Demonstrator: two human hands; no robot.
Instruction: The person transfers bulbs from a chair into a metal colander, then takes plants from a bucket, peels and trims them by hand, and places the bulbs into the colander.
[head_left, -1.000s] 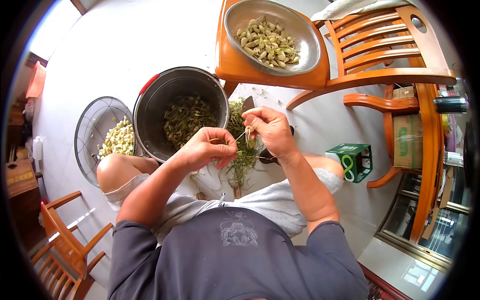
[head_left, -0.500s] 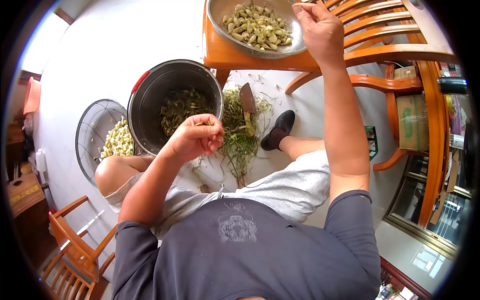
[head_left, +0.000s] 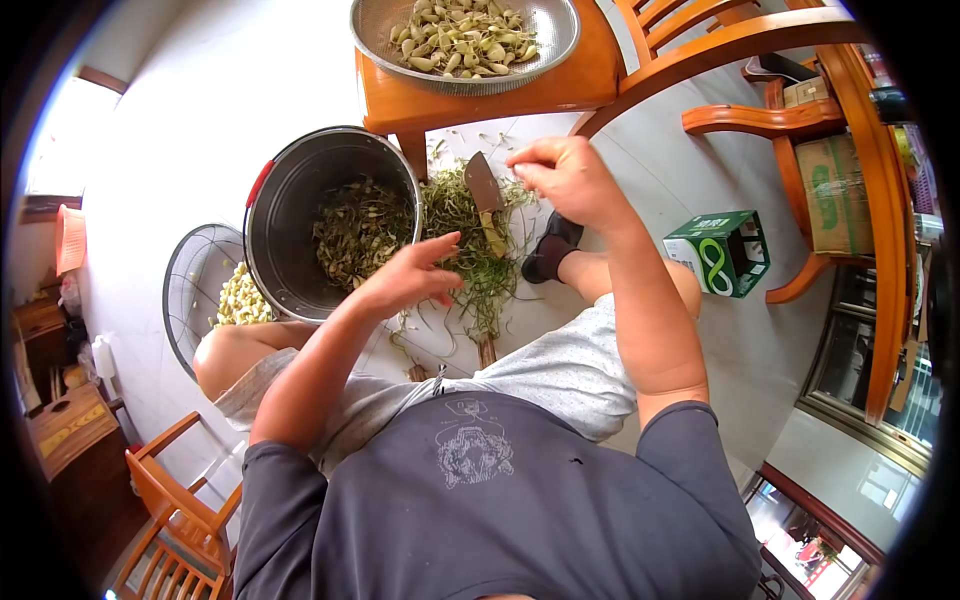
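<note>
Dark bucket (head_left: 335,225), one cleaver (head_left: 483,183), two hands raised over cut greens (head_left: 455,225), left (head_left: 572,180) pinching, its contents unclear, right (head_left: 412,278) loosely spread.

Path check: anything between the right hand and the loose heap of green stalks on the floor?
Partly. The broad-bladed metal knife lies across the far end of the heap, beside the right hand's fingertips in this view. The near end shows nothing in the way; the left hand is at its left edge.
</note>
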